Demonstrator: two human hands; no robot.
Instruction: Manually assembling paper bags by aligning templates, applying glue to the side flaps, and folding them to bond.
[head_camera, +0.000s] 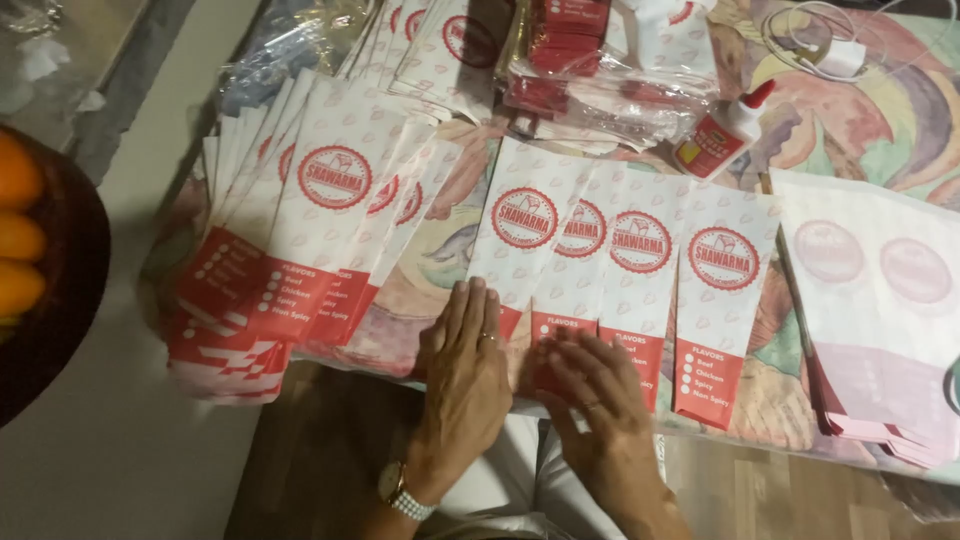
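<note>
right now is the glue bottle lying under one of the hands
No, the glue bottle lies far up the table, well apart from the left hand and right hand.

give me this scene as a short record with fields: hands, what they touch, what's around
left hand: left hand flat, fingers spread, wristwatch on the wrist
right hand: right hand pressing down, palm flat
touching: row of four white and red paper sleeve bags, overlapping side by side
left of them: fanned pile of same bags
right: stack of face-down bags
behind: white glue bottle with red cap
surface: table with colourful patterned cloth
far left: dark bowl of oranges
</note>
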